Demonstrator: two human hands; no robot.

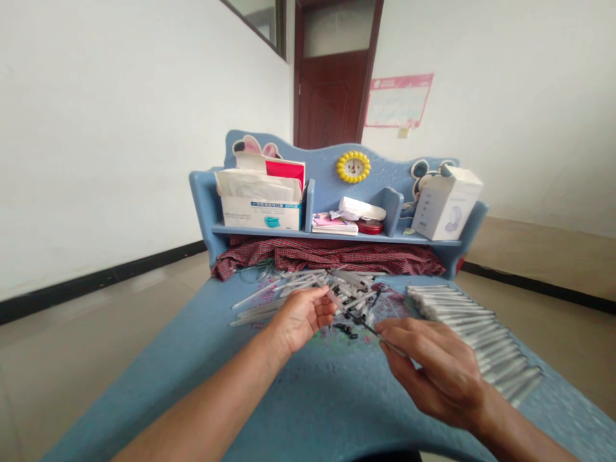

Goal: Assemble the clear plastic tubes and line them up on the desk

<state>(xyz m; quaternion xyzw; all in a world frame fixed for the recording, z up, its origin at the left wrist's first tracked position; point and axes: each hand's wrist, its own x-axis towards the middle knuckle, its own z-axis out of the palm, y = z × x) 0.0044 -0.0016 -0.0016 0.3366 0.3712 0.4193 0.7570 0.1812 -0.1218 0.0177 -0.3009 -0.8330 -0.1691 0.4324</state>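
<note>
My left hand (pixel 308 314) is closed, with thumb and forefinger pinching a small translucent pen piece (pixel 333 298), perhaps a cap; its exact kind is unclear. To its right, my right hand (pixel 430 362) grips a slim pen (pixel 369 328) whose dark end points toward the left hand. Part of that pen is hidden by the fingers. Just beyond both hands lies a loose pile of clear pen parts (pixel 359 282). Several small black pieces (pixel 345 330) rest on the table between the hands. Clear pen tubes (pixel 260 312) lie left of the pile.
Rows of pens (pixel 481 333) lie along the right of the blue table (pixel 231 398). Behind the pile, a checked cloth (pixel 332 255) is bunched under the shelf (pixel 269 232). On the shelf stand a mask box (pixel 260 212), a white box (pixel 445 205) and a red tin (pixel 370 227).
</note>
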